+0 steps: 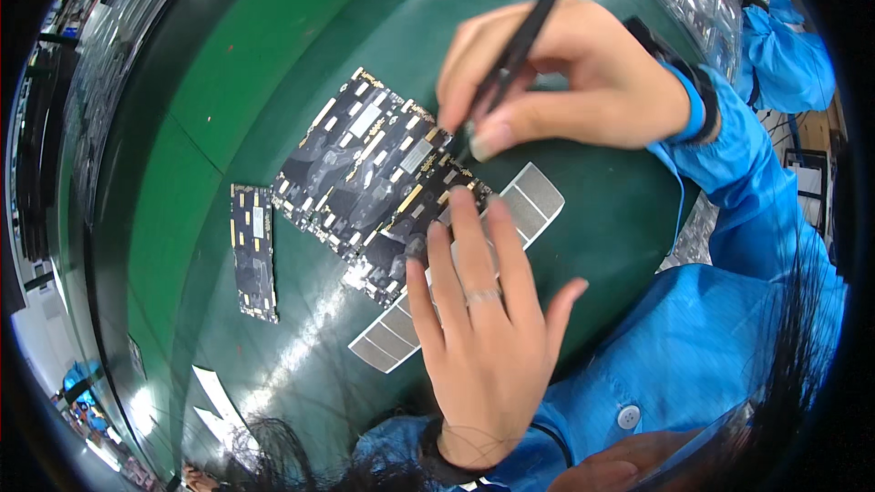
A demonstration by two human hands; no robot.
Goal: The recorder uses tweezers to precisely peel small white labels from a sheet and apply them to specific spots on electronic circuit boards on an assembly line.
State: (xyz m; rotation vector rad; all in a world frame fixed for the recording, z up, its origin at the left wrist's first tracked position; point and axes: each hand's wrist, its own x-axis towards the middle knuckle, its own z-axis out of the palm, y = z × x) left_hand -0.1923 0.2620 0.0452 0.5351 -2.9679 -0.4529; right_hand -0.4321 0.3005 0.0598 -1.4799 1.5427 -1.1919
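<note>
Head view: my right hand [592,82] has its grip closed on slim black tweezers [519,46], thumb and fingers pinched low on the shank, tips down at the right edge of the circuit-board panel [365,173] — blurred there, can't tell if they touch. Left hand [488,346] is flat, fingers spread, grip holding nothing, fingertips on the panel's lower-right side.

Panel: flat, roughly square, sits mid-worktop [602,219] at a slant. Glossy black film patches, pale rectangles, gold-toned bits, finely notched edges. Thin white-edged sheet [387,342] with grey matte blocks runs along its lower-right side, partly under my left hand. Narrow board strip [253,251] lies left of the panel, small gap between.

Worktop is smooth dark green, shiny with glare. Room to move: above the panel, and right of the sheet up to my blue sleeve [729,155] — tightest between my two hands.
</note>
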